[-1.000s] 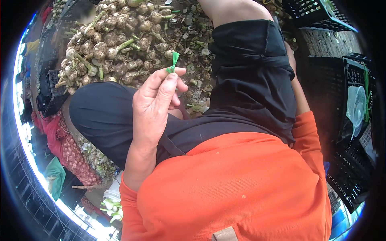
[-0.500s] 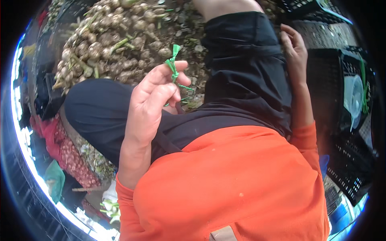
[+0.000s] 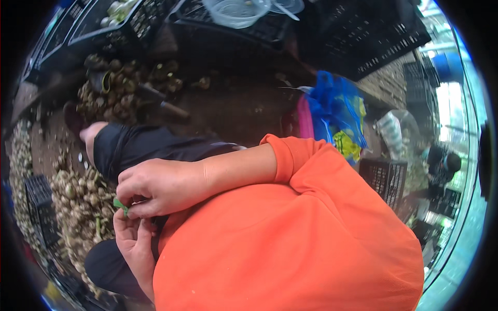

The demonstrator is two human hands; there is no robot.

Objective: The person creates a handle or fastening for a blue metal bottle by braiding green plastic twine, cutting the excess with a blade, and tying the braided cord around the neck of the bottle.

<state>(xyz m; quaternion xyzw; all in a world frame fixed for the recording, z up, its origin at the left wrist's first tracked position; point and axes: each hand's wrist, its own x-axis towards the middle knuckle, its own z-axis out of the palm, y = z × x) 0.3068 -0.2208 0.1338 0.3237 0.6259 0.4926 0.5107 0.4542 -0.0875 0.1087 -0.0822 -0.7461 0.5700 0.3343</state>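
Observation:
My two hands meet at the left, above my left thigh. A short piece of green plastic string (image 3: 120, 206) shows between them, its lower part hidden by the fingers. The right hand (image 3: 162, 186) comes across from the right, pinching the string between thumb and fingers. Just beneath it, my left hand (image 3: 134, 243) is raised with thumb and fingertips closed at the string's lower end. Beyond the hands lies a heap of garlic bulbs (image 3: 78, 199) on the ground, some with stalks.
More garlic (image 3: 116, 98) lies farther off, beside a wooden-handled knife (image 3: 174, 109). Black crates (image 3: 358, 36) stand at the back, one bearing a clear plastic tub (image 3: 236, 13). A blue mesh bag (image 3: 332, 103) sits to the right. At far right is a dark figure, apparently a person (image 3: 441, 160).
My view has swung to the right. My right hand has left its place beside my right knee and come over to the left hand, taking hold of the green string there.

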